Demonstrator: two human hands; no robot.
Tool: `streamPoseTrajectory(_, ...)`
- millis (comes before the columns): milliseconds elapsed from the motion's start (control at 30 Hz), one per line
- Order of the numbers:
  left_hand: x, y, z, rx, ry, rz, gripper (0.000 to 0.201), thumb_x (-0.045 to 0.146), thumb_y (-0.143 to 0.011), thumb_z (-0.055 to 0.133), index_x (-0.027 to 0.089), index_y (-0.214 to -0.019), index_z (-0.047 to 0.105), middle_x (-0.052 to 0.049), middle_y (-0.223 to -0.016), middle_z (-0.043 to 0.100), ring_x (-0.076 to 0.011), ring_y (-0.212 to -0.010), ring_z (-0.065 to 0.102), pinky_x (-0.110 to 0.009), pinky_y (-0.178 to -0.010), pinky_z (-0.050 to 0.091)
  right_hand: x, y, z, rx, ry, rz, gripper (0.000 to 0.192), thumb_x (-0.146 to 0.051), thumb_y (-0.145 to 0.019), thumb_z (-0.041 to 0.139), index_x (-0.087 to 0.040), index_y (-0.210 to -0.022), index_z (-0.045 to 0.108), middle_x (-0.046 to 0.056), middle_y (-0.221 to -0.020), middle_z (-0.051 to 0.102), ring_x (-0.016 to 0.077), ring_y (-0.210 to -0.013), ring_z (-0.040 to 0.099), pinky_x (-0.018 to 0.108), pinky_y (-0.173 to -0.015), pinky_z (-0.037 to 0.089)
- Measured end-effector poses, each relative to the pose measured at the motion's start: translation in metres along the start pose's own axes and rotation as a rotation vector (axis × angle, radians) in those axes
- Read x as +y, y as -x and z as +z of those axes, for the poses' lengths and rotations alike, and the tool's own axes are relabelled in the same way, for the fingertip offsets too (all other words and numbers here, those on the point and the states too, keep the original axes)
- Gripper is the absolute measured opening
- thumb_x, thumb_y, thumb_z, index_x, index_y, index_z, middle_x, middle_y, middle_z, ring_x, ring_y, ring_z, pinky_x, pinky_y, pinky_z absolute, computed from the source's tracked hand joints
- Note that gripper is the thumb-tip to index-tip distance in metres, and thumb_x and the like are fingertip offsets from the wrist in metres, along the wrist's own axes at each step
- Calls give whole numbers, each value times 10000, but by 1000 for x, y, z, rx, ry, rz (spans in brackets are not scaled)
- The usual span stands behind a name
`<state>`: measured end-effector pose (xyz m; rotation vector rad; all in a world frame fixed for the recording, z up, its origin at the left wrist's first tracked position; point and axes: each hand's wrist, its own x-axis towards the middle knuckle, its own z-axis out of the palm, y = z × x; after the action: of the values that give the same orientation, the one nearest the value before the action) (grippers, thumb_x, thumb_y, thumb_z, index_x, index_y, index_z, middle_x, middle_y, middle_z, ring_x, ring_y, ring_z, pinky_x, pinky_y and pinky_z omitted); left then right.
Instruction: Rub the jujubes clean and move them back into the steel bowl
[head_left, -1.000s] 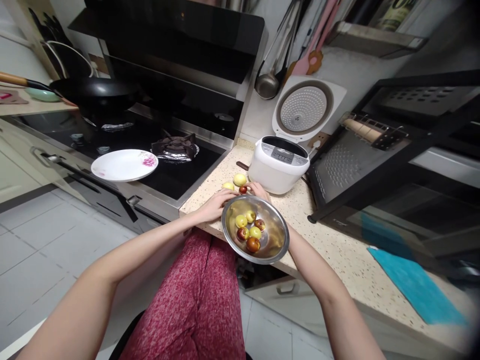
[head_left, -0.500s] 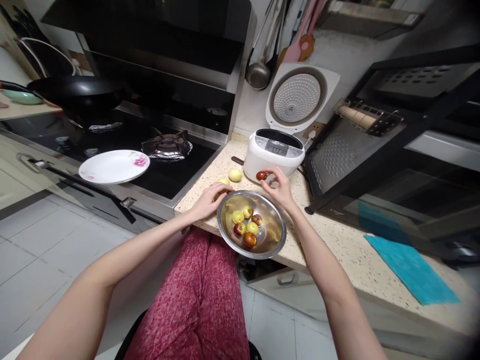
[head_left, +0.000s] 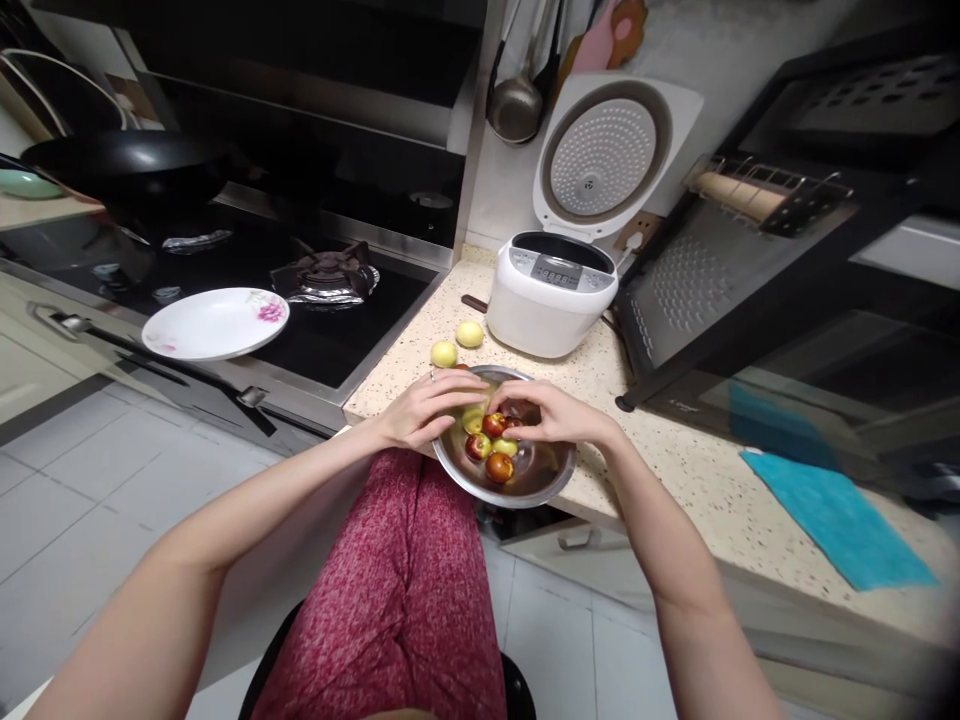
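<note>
While the left hand (head_left: 424,408) curls loosely over the bowl (head_left: 551,480) rim at frame centre, the right hand (head_left: 551,415) pinches a red fruit (head_left: 493,424) above the others inside.

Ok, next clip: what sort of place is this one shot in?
A home kitchen, most likely. A gas hob with a black wok sits beside a speckled countertop, where a white rice cooker stands with its lid up, and ladles hang on the wall behind.

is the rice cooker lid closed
No, the rice cooker lid stands swung up and open, showing its perforated inner plate.
</note>
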<state>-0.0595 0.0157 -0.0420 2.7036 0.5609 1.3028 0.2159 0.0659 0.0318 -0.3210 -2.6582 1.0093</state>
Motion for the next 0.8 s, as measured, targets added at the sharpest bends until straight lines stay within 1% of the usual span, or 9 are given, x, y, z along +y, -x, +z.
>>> streamPoseTrajectory(133, 1, 1, 1, 3, -58, 5, 495, 405, -1110, 290, 188, -1407, 621, -159, -1352, 694, -287, -1292, 640, -510, -1094, 524, 4, 1, 3, 7, 33, -10, 236, -318, -925, 749, -207, -1131, 725, 70, -1116, 741, 216, -997, 695, 375, -927, 554)
streamPoseTrajectory(267, 5, -3, 0, 99, -24, -31, 471, 367, -1114, 291, 182, -1263, 697, -136, -1225, 743, -265, -1187, 680, -476, -1045, 539, 7, 1, 5, -25, 57, -8, 227, -319, -921, 764, -201, -1114, 741, 77, -1097, 727, 222, -986, 683, 383, -922, 549)
streamPoseTrajectory(333, 7, -5, -1, 170, -10, -106, 439, 332, -1111, 310, 179, -1210, 710, -127, -1179, 750, -252, -1148, 685, -462, -1031, 538, 8, 0, 5, -35, 57, -10, 223, -326, -922, 772, -198, -1103, 747, 83, -1108, 722, 229, -1012, 678, 392, -942, 542)
streamPoseTrajectory(400, 7, -6, -1, 249, -1, -220, 370, 295, -1094, 370, 178, -1171, 712, -120, -1141, 753, -246, -1117, 685, -449, -1013, 540, 8, -1, 6, -40, 58, -8, 222, -333, -921, 779, -199, -1096, 753, 84, -1114, 721, 232, -1035, 675, 396, -964, 535)
streamPoseTrajectory(467, 6, -7, -2, 323, 21, -346, 298, 258, -1061, 435, 174, -1140, 711, -113, -1104, 755, -237, -1067, 693, -420, -967, 554, 9, -2, 7, -45, 58, -4, 217, -327, -918, 784, -198, -1091, 761, 81, -1107, 718, 231, -1039, 673, 395, -972, 532)
streamPoseTrajectory(533, 3, -7, -2, 360, 63, -461, 260, 211, -1016, 470, 172, -1105, 712, -93, -1041, 761, -220, -978, 712, -379, -901, 570, 10, -2, 6, -44, 58, -1, 217, -316, -907, 796, -195, -1085, 772, 81, -1104, 709, 229, -1038, 672, 395, -975, 533)
streamPoseTrajectory(600, -1, -7, -2, 345, 93, -553, 263, 152, -951, 475, 170, -1040, 722, -71, -986, 770, -204, -913, 725, -344, -856, 574, 12, -2, 6, -42, 48, 4, 217, -310, -899, 803, -198, -1085, 785, 82, -1117, 699, 230, -1048, 672, 400, -981, 536)
streamPoseTrajectory(667, -5, -6, -2, 287, 94, -620, 279, 121, -890, 474, 170, -978, 734, -61, -976, 783, -203, -915, 732, -328, -849, 572, 13, -1, 5, -47, 28, 11, 213, -317, -901, 800, -211, -1086, 798, 81, -1141, 696, 230, -1060, 677, 405, -989, 538)
streamPoseTrajectory(800, -13, -2, 0, 198, 100, -690, 257, 161, -856, 514, 167, -949, 754, -66, -990, 796, -216, -901, 735, -315, -784, 571, 17, 0, 2, -16, -16, 18, 230, -366, -907, 796, -224, -1087, 809, 74, -1121, 726, 225, -1032, 694, 401, -971, 546)
